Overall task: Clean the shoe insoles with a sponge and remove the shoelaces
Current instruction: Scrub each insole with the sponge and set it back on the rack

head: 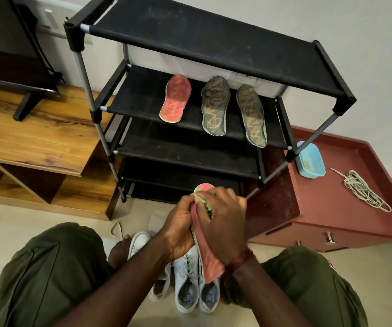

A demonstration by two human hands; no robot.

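The red insole (210,263) is held up in front of the person, above the white shoes (186,279) on the floor. Its long axis runs near to far. The rounded, green-edged far end points at the black shoe rack (214,41), and the near end hangs down by the right wrist.

The left hand (181,227) comes in from the left, and its fingers are clamped on the insole's left edge. The right hand (223,220) lies over the far half with its knuckles up, its fingers curled down onto the insole's face. A dark green scrap shows under those fingers (it is too hidden to name).

A blue tub (310,161) stands on the red-brown cabinet (332,208) at the right, with a yellowish patch on its floor. A bundle of pale shoelaces (365,192) lies near it on the cabinet top. The rack's second shelf carries another red insole (176,97) and two dark insoles (215,105), all lying lengthwise near to far.
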